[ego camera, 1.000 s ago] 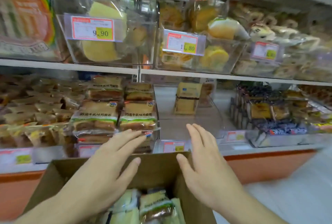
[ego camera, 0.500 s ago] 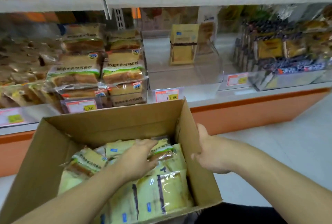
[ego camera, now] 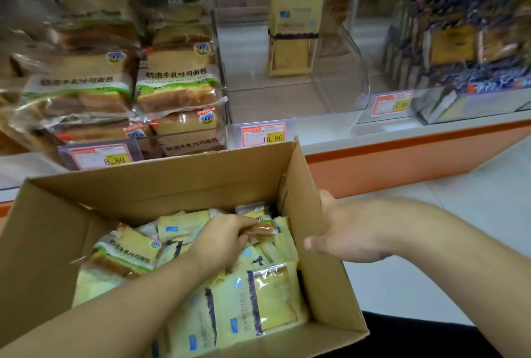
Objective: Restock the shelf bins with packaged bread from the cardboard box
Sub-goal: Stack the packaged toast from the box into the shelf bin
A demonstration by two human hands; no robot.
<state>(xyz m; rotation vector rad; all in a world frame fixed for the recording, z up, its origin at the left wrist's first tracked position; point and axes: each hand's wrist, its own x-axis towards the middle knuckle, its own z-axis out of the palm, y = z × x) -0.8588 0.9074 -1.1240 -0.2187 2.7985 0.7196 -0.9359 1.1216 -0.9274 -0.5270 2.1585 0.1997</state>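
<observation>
An open cardboard box [ego camera: 161, 185] sits in front of me, filled with several yellow and green-labelled bread packs. My left hand [ego camera: 221, 238] reaches into it and its fingers close on a bread pack [ego camera: 260, 228] near the box's right wall. My right hand [ego camera: 342, 235] grips the right flap of the box from outside. On the shelf behind, a clear bin [ego camera: 330, 90] tagged 10.80 holds one upright yellow bread pack [ego camera: 293, 36] at its back. The bin to its left [ego camera: 138, 150] is stacked with green-labelled toast packs [ego camera: 175, 84].
A third bin [ego camera: 439, 105] at the right holds dark-labelled packs. Price tags [ego camera: 264, 135] line the shelf's front edge above an orange base [ego camera: 402, 159]. Pale floor [ego camera: 459, 228] lies to the right of the box.
My view tipped down from the upper shelf to the box. My left hand went into the box and closed on a bread pack; my right hand took hold of the box's right flap.
</observation>
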